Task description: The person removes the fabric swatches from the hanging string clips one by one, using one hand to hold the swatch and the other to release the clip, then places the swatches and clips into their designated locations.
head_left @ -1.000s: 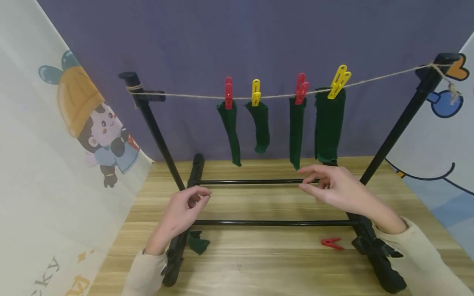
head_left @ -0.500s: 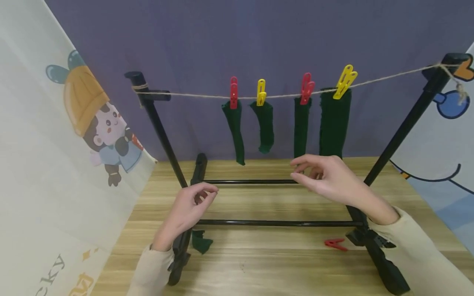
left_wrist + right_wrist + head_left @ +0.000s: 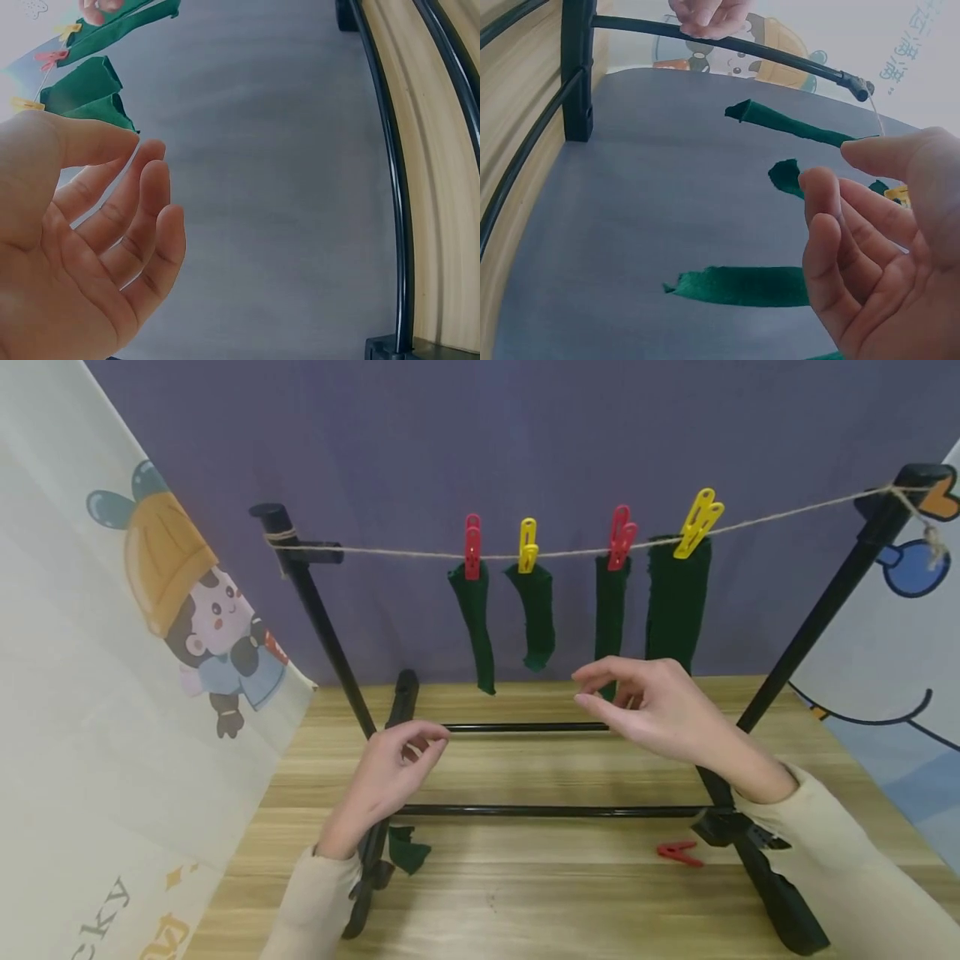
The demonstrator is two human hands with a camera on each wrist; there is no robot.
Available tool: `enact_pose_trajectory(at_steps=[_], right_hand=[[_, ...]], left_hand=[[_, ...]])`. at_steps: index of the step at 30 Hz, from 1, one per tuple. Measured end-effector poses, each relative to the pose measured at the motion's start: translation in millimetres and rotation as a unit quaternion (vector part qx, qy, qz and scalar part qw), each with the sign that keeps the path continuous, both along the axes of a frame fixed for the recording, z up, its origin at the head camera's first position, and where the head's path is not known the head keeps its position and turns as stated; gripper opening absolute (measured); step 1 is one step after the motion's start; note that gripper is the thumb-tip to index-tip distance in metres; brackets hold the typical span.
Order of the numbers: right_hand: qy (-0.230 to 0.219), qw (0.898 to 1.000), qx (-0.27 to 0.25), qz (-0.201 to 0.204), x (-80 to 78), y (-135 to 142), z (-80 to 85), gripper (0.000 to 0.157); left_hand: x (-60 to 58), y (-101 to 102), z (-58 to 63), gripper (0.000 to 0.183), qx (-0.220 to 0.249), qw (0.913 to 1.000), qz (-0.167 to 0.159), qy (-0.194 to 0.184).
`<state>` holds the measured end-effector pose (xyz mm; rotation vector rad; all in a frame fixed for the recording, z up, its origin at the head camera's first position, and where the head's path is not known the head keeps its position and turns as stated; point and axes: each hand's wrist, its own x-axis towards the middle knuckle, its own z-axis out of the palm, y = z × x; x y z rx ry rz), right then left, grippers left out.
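Observation:
My left hand hovers by the rack's left post, its fingers loosely bent and nothing between them. My right hand floats in front of the lower ends of two hanging dark green cloths, part of which it hides. It holds nothing, and its fingers and thumb stand apart. Several green cloth strips hang from a twine line, pegged by red clothespins and yellow clothespins. The widest cloth is at the right. In the right wrist view, a green strip shows beyond the fingers.
A black rack carries the line between its left post and right post. Two black crossbars, including the front bar, span it low down. On the wooden table lie a green scrap and a loose red clothespin.
Both hands have risen a little; the right has moved leftward, now in front of the cloths' lower ends, and the left slightly to the right. The pegged cloths stay on the line.

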<state>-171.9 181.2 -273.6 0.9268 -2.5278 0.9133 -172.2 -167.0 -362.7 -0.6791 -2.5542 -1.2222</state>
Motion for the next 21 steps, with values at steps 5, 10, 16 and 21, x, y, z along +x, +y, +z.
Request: enact_pose_trajectory(at_steps=[5, 10, 16, 21], right_hand=[[0.006, 1.000, -0.011, 0.009, 0.0, -5.3, 6.7, 0.020], [0.013, 1.000, -0.018, 0.006, -0.2, -10.6, 12.4, 0.019], [0.022, 1.000, -0.016, 0.002, 0.7, -16.5, 18.8, 0.018], [0.049, 0.999, -0.018, 0.001, 1.3, -22.2, 26.2, 0.016]], left_hand=[[-2.0, 3.5, 2.5, 0.013, 0.003, 1.0000, -0.008, -0.004], [-5.4, 7.0, 4.9, 0.013, 0.017, 0.9998, -0.009, -0.001], [-8.5, 8.7, 7.6, 0.013, 0.026, 0.9996, -0.008, 0.002], [-11.4, 7.1, 10.0, 0.012, 0.037, 0.9993, -0.001, 0.008]])
